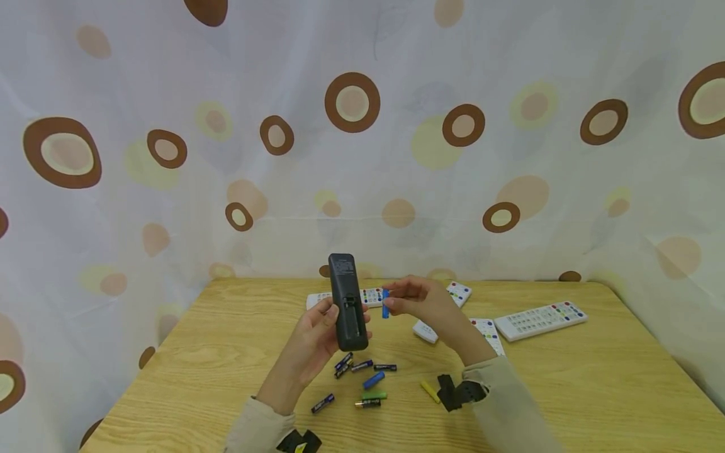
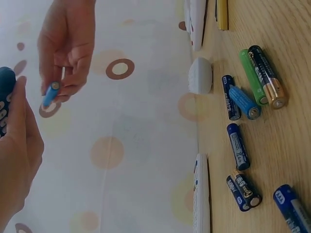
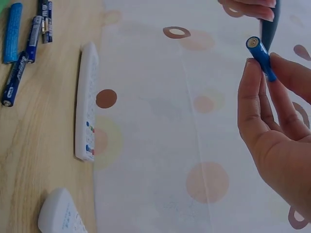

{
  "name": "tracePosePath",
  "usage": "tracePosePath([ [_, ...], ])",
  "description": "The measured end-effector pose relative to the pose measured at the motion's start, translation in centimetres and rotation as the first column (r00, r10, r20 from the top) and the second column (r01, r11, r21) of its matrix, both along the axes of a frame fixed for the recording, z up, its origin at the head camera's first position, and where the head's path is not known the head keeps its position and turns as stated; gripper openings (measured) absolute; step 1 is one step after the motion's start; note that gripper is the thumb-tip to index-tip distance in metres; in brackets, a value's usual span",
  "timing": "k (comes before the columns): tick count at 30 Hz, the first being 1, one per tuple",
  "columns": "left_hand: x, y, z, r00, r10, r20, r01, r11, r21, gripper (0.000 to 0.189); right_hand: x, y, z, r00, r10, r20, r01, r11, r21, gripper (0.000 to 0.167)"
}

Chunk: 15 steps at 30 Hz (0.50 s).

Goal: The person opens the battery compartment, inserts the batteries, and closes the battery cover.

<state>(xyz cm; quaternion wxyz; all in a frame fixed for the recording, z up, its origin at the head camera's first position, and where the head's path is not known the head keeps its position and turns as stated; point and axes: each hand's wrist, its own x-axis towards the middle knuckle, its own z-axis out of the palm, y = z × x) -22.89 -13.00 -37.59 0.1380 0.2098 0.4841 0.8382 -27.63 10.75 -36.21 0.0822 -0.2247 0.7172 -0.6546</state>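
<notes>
My left hand [image 1: 318, 336] grips a black remote control [image 1: 342, 283] with its back towards the head camera. The battery compartment [image 1: 352, 314] in that back is uncovered. To the right of the remote, my right hand [image 1: 421, 305] pinches a light-blue battery [image 1: 386, 304] between thumb and fingertips, apart from the remote. The right wrist view shows this battery [image 3: 261, 58] with one end facing the camera. In the left wrist view only part of the remote's button side [image 2: 6, 97] is visible.
Below the hands lie several loose batteries, among them a blue one [image 1: 374, 380], a green one [image 1: 374, 395] and a yellow one [image 1: 430, 391]. Several white remotes lie farther back, one at the right [image 1: 540, 321]. A patterned curtain [image 1: 362, 170] hangs behind the wooden table [image 1: 595, 390].
</notes>
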Motion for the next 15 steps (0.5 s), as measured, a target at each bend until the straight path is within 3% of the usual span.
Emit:
tracePosePath([
  [7, -0.2, 0.4, -0.3, 0.999, -0.03, -0.027, 0.031, 0.999, 0.014, 0.046, 1.1, 0.2, 2.0, 0.999, -0.01, -0.046, 0.006, 0.996, -0.089, 0.034],
  [15, -0.3, 0.7, -0.6, 0.999, -0.04, -0.024, 0.04, 0.999, 0.007, 0.047, 3.0, -1.3, 3.2, 0.989, 0.01, -0.146, -0.026, 0.994, -0.105, 0.024],
])
